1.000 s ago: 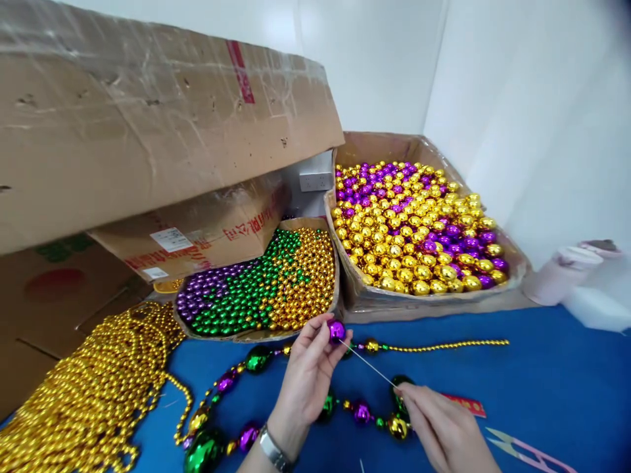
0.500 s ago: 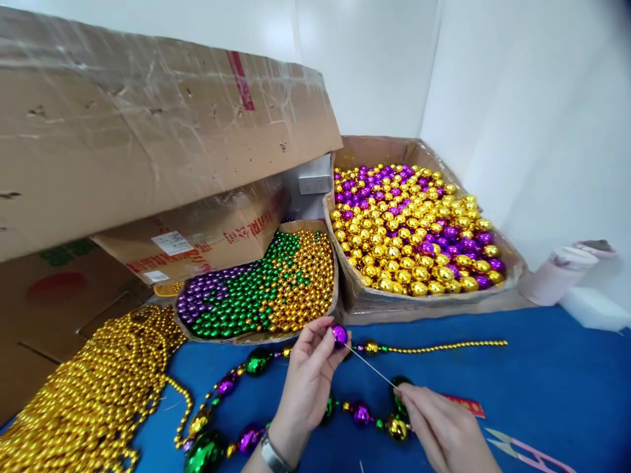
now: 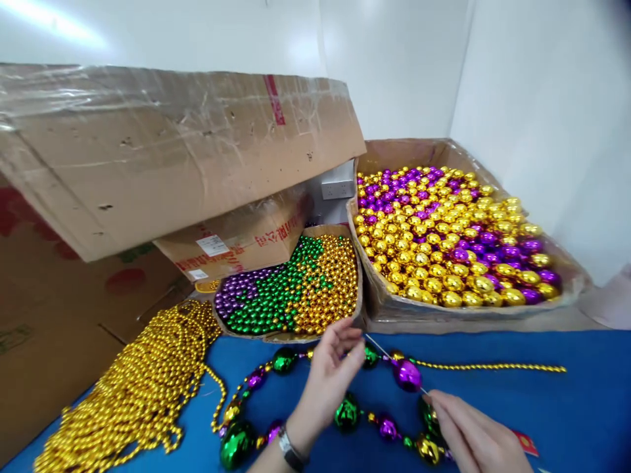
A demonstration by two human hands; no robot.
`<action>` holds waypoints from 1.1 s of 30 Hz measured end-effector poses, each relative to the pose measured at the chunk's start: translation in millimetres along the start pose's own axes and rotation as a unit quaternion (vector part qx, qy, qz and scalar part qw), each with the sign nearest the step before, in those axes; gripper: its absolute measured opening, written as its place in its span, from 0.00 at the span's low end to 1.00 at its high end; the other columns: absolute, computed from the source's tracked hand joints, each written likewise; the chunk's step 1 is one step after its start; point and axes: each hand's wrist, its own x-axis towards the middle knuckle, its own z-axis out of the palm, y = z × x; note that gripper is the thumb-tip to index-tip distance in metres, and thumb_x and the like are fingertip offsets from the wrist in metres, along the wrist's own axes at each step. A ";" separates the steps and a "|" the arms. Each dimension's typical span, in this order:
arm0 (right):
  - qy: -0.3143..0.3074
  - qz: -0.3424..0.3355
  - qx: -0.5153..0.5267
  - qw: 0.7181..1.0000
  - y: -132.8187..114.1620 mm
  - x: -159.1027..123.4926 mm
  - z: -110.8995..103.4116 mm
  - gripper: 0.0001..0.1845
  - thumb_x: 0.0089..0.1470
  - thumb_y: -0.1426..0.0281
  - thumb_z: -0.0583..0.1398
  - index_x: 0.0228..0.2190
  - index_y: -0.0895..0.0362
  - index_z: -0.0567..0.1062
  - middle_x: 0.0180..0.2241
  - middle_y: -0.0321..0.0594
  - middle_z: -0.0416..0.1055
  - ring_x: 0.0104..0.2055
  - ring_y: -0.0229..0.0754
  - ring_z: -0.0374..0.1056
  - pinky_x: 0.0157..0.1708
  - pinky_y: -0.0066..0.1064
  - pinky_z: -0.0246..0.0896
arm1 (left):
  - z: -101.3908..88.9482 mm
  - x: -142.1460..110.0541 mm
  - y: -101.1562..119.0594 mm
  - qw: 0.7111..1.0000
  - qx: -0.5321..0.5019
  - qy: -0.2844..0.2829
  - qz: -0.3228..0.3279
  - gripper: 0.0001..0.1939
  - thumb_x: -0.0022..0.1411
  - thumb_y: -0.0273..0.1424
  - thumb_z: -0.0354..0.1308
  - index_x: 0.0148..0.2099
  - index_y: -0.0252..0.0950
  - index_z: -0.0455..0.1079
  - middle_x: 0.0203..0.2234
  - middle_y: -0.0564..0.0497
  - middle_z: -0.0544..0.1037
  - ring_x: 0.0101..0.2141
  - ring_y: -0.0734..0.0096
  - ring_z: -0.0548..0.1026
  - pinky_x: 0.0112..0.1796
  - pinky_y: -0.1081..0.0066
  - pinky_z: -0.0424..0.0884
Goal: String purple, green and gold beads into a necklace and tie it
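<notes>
My right hand (image 3: 476,430) pinches a thin, stiff-looking pale string (image 3: 377,345). A large purple bead (image 3: 407,374) is threaded on it, just above the fingertips. The string's far end reaches up to the fingertips of my left hand (image 3: 335,364), whose fingers are loosely curled and stand apart from the thumb, with no bead in them. Beneath both hands, a strand of green, purple and gold beads curves over the blue cloth (image 3: 493,401), with a large green bead (image 3: 346,412) between the hands. Part of the strand is hidden behind my left wrist.
Strings of small gold beads (image 3: 142,381) are heaped at left. Behind lie a box of small purple, green and gold beads (image 3: 296,289) and a larger box of gold and purple beads (image 3: 444,236). A tilted carton (image 3: 197,151) overhangs the left side. A red item (image 3: 526,443) shows beside my right hand.
The purple bead has left my left fingers and now sits along the string close to my right hand. My left fingers have loosened. The view has shifted left.
</notes>
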 end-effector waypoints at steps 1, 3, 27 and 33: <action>0.003 -0.003 -0.003 1.000 3.6 -2.8 0.3 0.14 0.59 0.67 0.54 0.45 0.58 0.71 0.40 0.43 0.77 0.38 0.44 0.75 0.39 0.26 0.72 | -17.3 9.6 2.1 0.995 0.096 0.032 0.023 0.19 0.62 0.36 0.53 0.55 0.39 0.59 0.44 0.43 0.73 0.45 0.62 0.73 0.42 0.66 0.70; 0.008 -0.013 -0.012 1.000 9.2 -8.1 1.1 0.15 0.59 0.67 0.54 0.45 0.59 0.71 0.40 0.43 0.77 0.38 0.44 0.76 0.39 0.26 0.72 | -57.2 32.8 5.4 0.920 0.384 0.066 0.048 0.16 0.64 0.35 0.49 0.53 0.39 0.61 0.41 0.46 0.75 0.42 0.64 0.74 0.42 0.67 0.69; -0.016 0.044 0.044 0.998 -22.1 13.6 0.6 0.12 0.60 0.76 0.49 0.42 0.58 0.71 0.36 0.46 0.76 0.35 0.44 0.74 0.35 0.30 0.71 | -11.8 15.8 2.2 0.944 -0.275 -0.067 -0.167 0.10 0.62 0.30 0.56 0.45 0.34 0.67 0.35 0.43 0.79 0.33 0.68 0.77 0.35 0.69 0.71; -0.017 0.048 0.041 0.998 -19.7 8.9 -2.6 0.12 0.60 0.77 0.50 0.41 0.59 0.71 0.36 0.47 0.75 0.35 0.44 0.74 0.35 0.30 0.71 | -1.4 12.3 1.7 0.927 -0.322 -0.061 -0.184 0.07 0.63 0.30 0.54 0.43 0.34 0.65 0.35 0.43 0.78 0.33 0.67 0.77 0.34 0.69 0.71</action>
